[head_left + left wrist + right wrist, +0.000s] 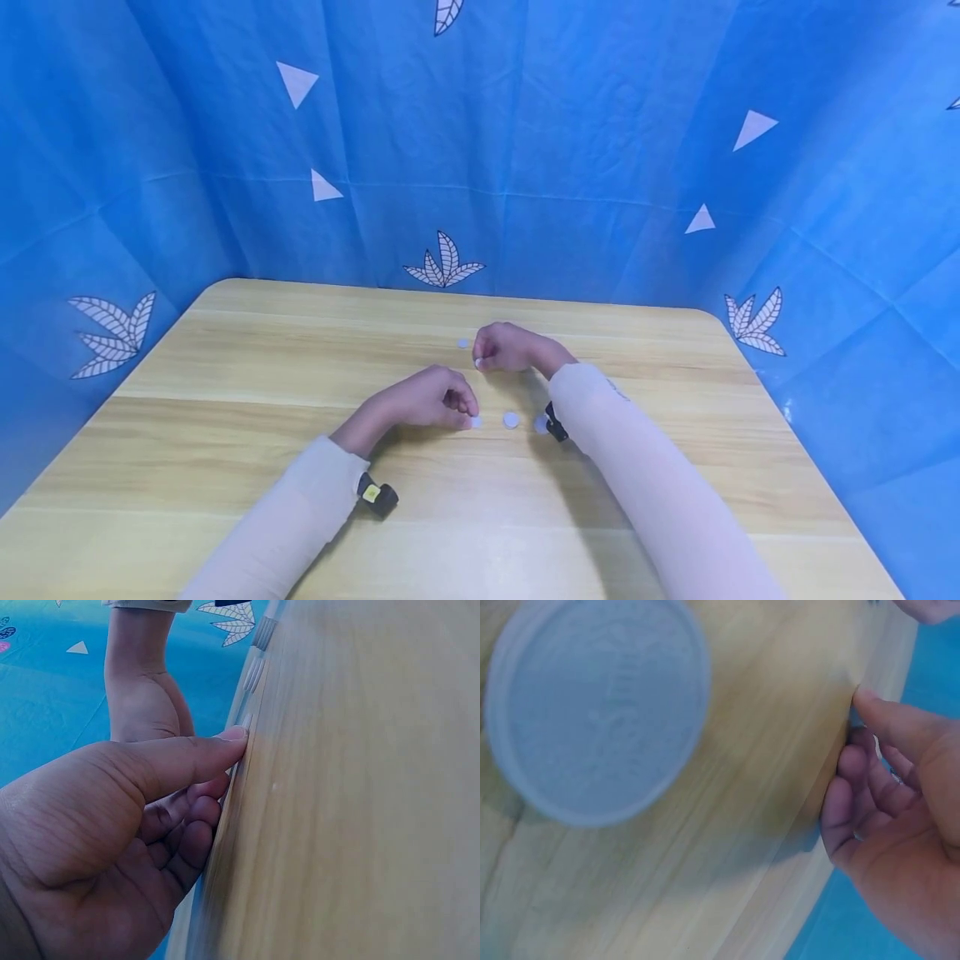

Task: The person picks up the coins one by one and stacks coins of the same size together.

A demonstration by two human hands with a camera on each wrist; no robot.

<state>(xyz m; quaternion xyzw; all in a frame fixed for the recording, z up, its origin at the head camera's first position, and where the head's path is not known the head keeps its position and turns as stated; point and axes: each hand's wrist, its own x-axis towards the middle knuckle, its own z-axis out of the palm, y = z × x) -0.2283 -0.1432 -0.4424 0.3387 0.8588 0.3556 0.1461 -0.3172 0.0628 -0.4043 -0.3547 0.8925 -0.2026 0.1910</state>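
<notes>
Low on the wooden table, my left hand (pixel 431 398) pinches a small white disc (pixel 476 422) by its edge between thumb and fingertips. Farther back, my right hand (pixel 508 346) holds another small white disc (pixel 478 363) at its fingertips, close over the wood. In the left wrist view the thumb (pixel 199 761) lies along the tabletop, the other fingers curled beneath it. A round white disc (pixel 511 420) lies right of the left hand. One more disc (pixel 542 424) is partly hidden by the right wrist's camera; the large embossed disc (pixel 600 712) fills the right wrist view's left side.
Beyond the right fingertips, a small white disc (pixel 462 343) lies toward the back of the table (pixel 300 333). Blue cloth (pixel 525 150) with white triangles and leaf prints hangs behind and at both sides. Black cameras (pixel 378 496) are strapped to the wrists.
</notes>
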